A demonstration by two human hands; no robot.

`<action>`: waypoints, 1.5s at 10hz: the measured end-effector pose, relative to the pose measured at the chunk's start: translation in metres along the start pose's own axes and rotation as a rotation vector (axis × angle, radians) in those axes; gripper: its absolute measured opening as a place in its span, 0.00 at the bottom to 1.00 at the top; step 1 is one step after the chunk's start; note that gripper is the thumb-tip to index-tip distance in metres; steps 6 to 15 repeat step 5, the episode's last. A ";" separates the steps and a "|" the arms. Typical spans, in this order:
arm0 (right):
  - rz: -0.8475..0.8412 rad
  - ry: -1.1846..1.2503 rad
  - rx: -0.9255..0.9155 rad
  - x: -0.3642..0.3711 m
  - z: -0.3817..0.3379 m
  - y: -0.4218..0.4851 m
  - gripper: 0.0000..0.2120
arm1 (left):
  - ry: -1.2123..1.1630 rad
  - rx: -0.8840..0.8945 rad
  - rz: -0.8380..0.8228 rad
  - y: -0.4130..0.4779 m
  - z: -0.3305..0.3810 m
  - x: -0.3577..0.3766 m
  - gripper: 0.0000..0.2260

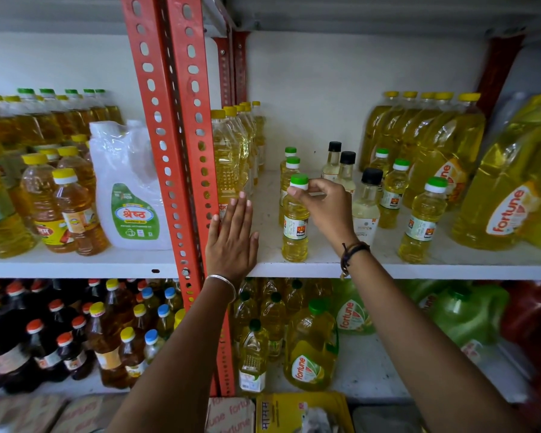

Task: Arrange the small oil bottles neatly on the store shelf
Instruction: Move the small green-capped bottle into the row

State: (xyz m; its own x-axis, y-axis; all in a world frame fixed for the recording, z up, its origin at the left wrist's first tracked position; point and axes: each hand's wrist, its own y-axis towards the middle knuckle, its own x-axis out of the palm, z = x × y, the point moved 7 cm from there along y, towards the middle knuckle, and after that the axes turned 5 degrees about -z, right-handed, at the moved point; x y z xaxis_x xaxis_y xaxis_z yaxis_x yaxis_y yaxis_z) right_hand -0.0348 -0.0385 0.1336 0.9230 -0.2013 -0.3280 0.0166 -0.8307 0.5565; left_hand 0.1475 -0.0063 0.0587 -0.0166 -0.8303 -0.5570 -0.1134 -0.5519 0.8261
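Note:
Small yellow oil bottles with green caps stand on the white shelf. My right hand pinches the neck of the front bottle, which stands upright near the shelf's front edge. Two more small bottles line up behind it. To the right stand three others: one at the front and two further back. Clear bottles with black caps stand between the two groups. My left hand lies flat and open at the shelf's left end, beside the red upright.
A red perforated upright divides the shelves. Tall yellow-capped oil bottles stand just left of the small ones; large Fortune jugs fill the right. A white jug and more bottles sit left. The lower shelf is crowded with bottles.

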 end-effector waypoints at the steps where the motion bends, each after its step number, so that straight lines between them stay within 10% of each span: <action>1: -0.004 -0.002 0.014 0.001 0.001 0.000 0.15 | 0.000 0.005 0.001 0.000 0.000 0.000 0.26; 15: -0.078 -0.097 -0.043 -0.019 -0.014 -0.026 0.22 | -0.134 -0.003 -0.006 -0.004 0.020 -0.022 0.25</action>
